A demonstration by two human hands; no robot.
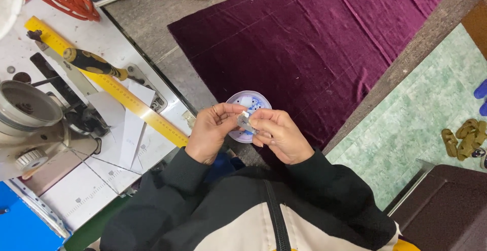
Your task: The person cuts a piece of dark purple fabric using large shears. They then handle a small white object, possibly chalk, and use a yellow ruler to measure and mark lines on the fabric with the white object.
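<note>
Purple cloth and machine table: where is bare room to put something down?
The purple cloth is bare beyond the small dish. A grey strip between cloth and machine table is bare too. The machine table is crowded: ruler, screwdriver, paper.

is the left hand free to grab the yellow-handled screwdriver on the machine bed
Probably not at once: the left hand pinches a small metal piece with the right hand. The way to the screwdriver looks open.

The fingers of the left hand [213, 131] and right hand [278, 135] are covering most of the small metal piece [245, 122] and part of the round dish [248, 102], while the frame's edge is cutting off the sewing machine [30, 124] and purple cloth [314, 43]
</note>
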